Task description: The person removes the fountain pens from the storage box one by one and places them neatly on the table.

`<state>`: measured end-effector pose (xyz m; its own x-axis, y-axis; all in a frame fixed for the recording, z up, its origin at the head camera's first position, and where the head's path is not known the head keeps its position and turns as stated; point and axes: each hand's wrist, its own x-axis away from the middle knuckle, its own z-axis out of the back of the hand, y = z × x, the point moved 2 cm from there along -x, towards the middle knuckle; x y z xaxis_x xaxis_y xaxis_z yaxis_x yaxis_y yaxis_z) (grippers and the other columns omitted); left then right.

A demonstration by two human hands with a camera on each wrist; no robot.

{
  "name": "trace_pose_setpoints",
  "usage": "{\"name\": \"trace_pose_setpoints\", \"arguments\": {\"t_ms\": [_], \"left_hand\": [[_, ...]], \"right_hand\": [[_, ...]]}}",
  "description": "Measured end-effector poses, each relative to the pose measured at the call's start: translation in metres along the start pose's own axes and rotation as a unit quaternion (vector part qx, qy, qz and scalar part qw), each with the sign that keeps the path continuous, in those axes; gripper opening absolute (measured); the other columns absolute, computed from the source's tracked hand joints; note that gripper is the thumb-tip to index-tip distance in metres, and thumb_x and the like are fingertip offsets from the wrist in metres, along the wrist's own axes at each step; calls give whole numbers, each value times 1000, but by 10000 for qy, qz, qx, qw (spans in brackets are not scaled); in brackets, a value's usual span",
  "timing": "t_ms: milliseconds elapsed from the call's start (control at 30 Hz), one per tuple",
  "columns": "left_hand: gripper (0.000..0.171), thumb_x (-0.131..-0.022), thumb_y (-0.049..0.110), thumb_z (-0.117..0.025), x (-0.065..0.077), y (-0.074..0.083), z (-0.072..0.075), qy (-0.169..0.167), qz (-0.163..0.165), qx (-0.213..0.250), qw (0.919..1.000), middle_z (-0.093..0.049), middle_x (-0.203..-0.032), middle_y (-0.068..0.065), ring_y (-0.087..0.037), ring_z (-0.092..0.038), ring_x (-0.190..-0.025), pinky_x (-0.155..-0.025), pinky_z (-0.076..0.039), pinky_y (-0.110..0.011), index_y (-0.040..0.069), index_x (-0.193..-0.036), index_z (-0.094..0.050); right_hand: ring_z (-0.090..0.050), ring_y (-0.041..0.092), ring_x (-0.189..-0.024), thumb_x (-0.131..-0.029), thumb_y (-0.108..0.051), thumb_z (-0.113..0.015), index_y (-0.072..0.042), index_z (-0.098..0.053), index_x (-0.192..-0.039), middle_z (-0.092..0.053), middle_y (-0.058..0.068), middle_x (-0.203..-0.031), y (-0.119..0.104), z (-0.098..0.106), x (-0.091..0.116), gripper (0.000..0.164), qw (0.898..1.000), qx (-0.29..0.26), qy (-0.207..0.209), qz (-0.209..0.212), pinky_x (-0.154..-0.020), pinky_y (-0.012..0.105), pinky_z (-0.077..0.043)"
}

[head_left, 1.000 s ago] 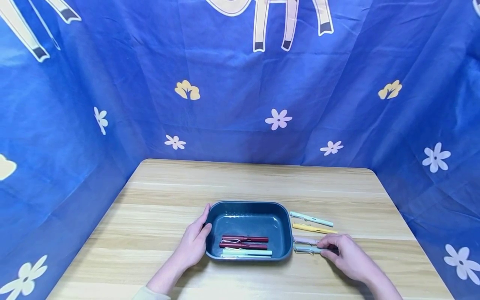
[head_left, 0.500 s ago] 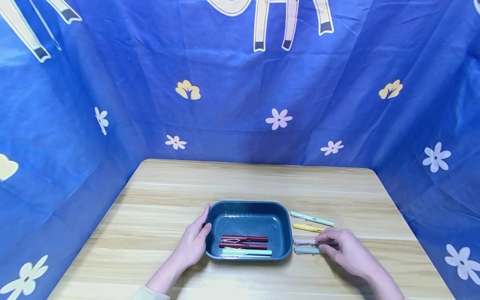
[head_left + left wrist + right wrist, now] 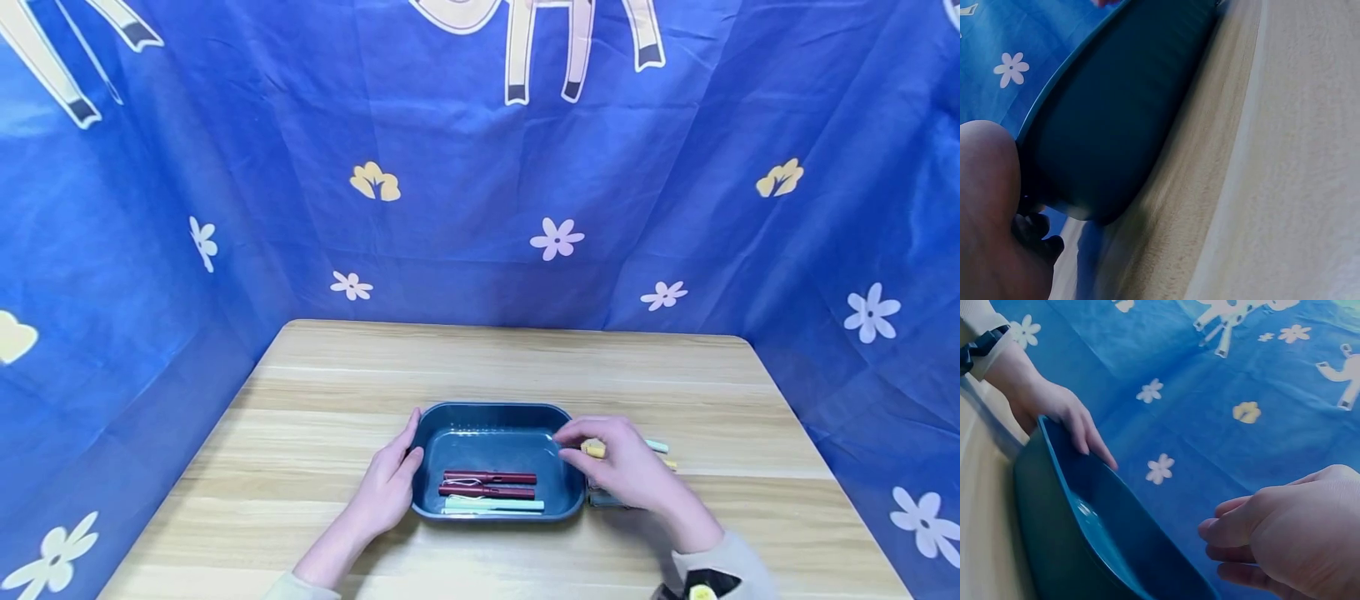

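A dark teal box [image 3: 480, 407] stands on the table, its left end held by my left hand [image 3: 386, 483], thumb at the rim. Two dark red pens [image 3: 487, 492] and pale mint pens [image 3: 495, 504] lie along its front inside. My right hand [image 3: 618, 458] hovers over the box's right rim, thumb and forefinger apart; nothing shows between its fingers in the right wrist view. Beneath that hand, a yellow pen [image 3: 595, 451], a mint pen [image 3: 657, 446] and a grey-green pen [image 3: 602, 498] lie partly covered on the table. The lilac pen is mostly hidden.
The wooden table [image 3: 337, 375] carries the box near its front middle. Blue printed cloth [image 3: 465, 208] rises behind the table and along both sides. A dark band [image 3: 985, 347] sits on my left wrist.
My right hand has left the lilac and grey-green pens and moved left and up to the box's right rim. My left hand and the box have stayed put.
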<state>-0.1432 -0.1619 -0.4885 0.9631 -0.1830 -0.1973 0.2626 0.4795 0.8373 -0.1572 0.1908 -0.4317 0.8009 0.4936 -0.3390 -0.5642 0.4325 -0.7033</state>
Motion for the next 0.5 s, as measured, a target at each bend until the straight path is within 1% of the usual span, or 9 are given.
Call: {"name": "trace_pose_setpoints", "arguments": {"t_ms": [100, 167, 233, 333, 433, 500], "left_hand": [[56, -111, 0, -42, 0, -1, 0, -22, 34, 32, 10000, -28, -169, -20, -35, -26, -155, -118, -13, -14, -7, -164, -25], [56, -111, 2, -42, 0, -1, -1, -29, 51, 47, 10000, -27, -169, -19, -34, -26, -155, -119, -13, -17, -6, -164, -25], [56, -111, 3, -42, 1, -2, -1, -26, 70, 43, 10000, -27, -169, -19, -33, -26, -155, -120, -13, -20, -5, -164, -25], [56, -112, 3, -42, 0, -3, -1, -10, 74, 29, 10000, -28, -169, -20, -33, -26, -155, -121, -14, -23, -5, -164, -25], [56, -111, 3, -42, 0, -3, -1, 3, 81, 26, 10000, -28, -169, -20, -33, -26, -155, -121, -14, -23, -5, -164, -25], [56, -111, 3, -42, 0, -3, -1, 13, 70, 21, 10000, -28, -169, -21, -33, -26, -155, -121, -14, -21, -6, -164, -25]], "right_hand": [[-71, 10, -102, -95, -7, -80, -21, -80, -112, -76, -12, -110, -1, -15, -15, 22, 9998, -186, -75, 82, -91, 40, -62], [-71, 10, -102, -95, -8, -80, -21, -80, -111, -76, -8, -110, 0, -24, -23, 21, 9996, -250, -120, 56, -91, 41, -62], [-71, 10, -101, -96, -9, -79, -20, -80, -111, -77, -4, -109, -1, -32, -29, 19, 9993, -299, -221, -92, -91, 44, -62], [-70, 9, -101, -97, -10, -78, -15, -81, -112, -78, 3, -110, -2, -42, -37, 16, 9979, -364, -449, -278, -92, 48, -61], [-69, 9, -100, -98, -9, -77, -9, -80, -113, -78, 4, -109, -2, -51, -43, 15, 9964, -384, -678, -347, -92, 50, -61], [-69, 8, -98, -98, -9, -77, -7, -80, -112, -78, 4, -107, 0, -57, -46, 15, 9957, -336, -792, -352, -90, 48, -61]]}}
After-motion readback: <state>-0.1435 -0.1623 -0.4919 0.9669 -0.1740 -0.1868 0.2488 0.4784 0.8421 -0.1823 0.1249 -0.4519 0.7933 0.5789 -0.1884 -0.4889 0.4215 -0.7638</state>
